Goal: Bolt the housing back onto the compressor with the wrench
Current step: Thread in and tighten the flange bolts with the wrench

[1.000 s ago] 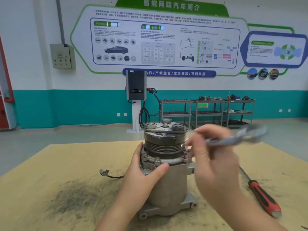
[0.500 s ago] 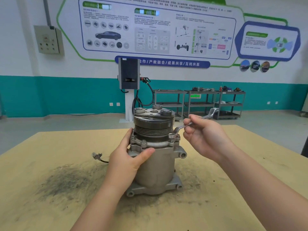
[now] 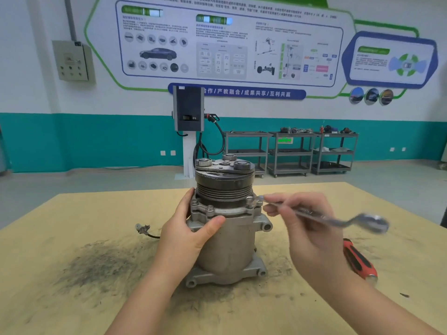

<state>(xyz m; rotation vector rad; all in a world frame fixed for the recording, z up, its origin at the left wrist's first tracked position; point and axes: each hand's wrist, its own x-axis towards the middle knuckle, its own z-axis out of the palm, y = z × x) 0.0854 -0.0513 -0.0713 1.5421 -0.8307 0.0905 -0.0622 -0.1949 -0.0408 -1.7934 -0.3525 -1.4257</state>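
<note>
Stained tabletop (image 3: pixel 72 238) bears upright grey compressor (image 3: pixel 226 238), bolted housing (image 3: pixel 225 211) beneath pulley.

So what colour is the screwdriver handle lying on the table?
Red with black grip inserts, on the screwdriver handle, seen in the head view.

Blue wall banner (image 3: pixel 242 93): reads "合作 / 产教融合 / 成果共享 / 互利共赢", its start hidden behind the charger.
Wall poster (image 3: pixel 227 42): text too small to read.
Wrench (image 3: pixel 321 216): markings blurred.

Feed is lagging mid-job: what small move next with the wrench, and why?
Probably swing the wrench handle to turn that bolt: its head sits on the flange bolt, the right hand grips it, and the left hand braces the compressor.
</note>
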